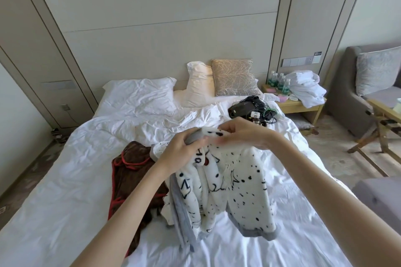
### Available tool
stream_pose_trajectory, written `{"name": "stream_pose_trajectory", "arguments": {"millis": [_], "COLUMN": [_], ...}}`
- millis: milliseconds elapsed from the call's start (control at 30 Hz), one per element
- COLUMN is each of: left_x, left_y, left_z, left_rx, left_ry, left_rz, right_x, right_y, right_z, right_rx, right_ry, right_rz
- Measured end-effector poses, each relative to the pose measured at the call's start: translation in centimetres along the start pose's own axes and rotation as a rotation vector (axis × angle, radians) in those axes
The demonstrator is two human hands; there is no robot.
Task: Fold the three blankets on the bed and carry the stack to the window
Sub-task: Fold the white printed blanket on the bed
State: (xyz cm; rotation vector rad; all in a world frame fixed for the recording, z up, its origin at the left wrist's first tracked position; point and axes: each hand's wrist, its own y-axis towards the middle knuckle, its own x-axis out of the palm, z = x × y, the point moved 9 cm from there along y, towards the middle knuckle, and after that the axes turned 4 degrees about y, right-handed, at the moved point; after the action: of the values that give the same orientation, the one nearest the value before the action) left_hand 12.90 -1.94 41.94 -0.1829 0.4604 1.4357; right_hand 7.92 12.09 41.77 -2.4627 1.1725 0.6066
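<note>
Rumpled white bed point(65, 180) fills frame. Mid-frame, spotted blanket point(243, 184) hangs above bed, top edge pinched by left hand point(180, 154) and right hand point(243, 132). Lower left, brown blanket point(134, 171) lies crumpled. Fleece looks soft, light, floppy; grip at corners.

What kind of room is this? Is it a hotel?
Probably a hotel bedroom: a big bed with white sheets, a row of water bottles on the bedside table, and a switch panel on the wall.
</note>
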Motion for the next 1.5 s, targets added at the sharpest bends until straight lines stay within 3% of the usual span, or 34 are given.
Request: {"name": "stream_pose_trajectory", "arguments": {"millis": [167, 400, 600, 833, 1000, 1233, 1500], "left_x": [-2.0, -6.8, -8.6, -8.4, -7.2, -6.1, -6.3], "left_y": [0.2, -0.5, -0.8, -3.1, -6.0, -10.2, -16.6], "left_z": [-0.5, -1.7, -5.6, -7.8, -3.6, 9.6, 27.8], "left_rx": [-0.032, -0.043, -0.092, -0.168, -0.137, 0.016, 0.310], "left_ry": [-0.037, -0.144, -0.096, -0.075, -0.090, -0.077, -0.123], "left_rz": [0.147, 0.293, 0.326, 0.351, 0.378, 0.410, 0.452], "right_x": [2.6, 3.9, 2.9, -0.5, -1.5, -6.3, -9.5], "right_y": [0.1, -2.6, -6.8, -12.6, -16.8, -25.4, -38.8], "right_z": [8.5, 18.7, 20.7, 14.9, 8.6, -3.7, -19.2], "right_rx": [0.179, 0.425, 0.450, 0.344, 0.250, -0.050, -0.502], "right_ry": [-0.097, -0.084, 0.275, 0.403, 0.563, 0.611, 0.723], "right_rz": [-0.004, 0.177, 0.491, 0.681, 0.504, 0.656, 0.580]}}
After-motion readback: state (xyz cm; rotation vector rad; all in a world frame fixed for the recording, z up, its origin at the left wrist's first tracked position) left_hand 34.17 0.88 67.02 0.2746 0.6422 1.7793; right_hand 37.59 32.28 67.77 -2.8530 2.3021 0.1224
